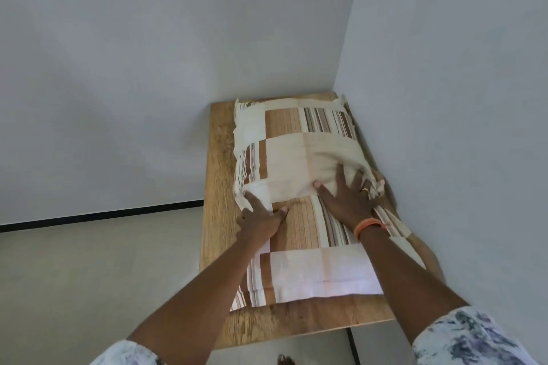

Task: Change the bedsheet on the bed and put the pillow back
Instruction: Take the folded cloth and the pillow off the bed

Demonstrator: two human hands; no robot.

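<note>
- The wooden table [219, 157] stands in the room's corner, and the striped pillow [296, 154] lies on top of it.
- The left hand [261, 218] grips the near left edge of the pillow, fingers curled into the cloth.
- The right hand [348, 194] presses the pillow's near right part, fingers spread flat.
- An orange wristband [369, 227] circles the right wrist.

Cream, brown-striped patchwork pillow [296, 142] on light oak-grain table [219, 157]; orange wristband [367, 225].
</note>
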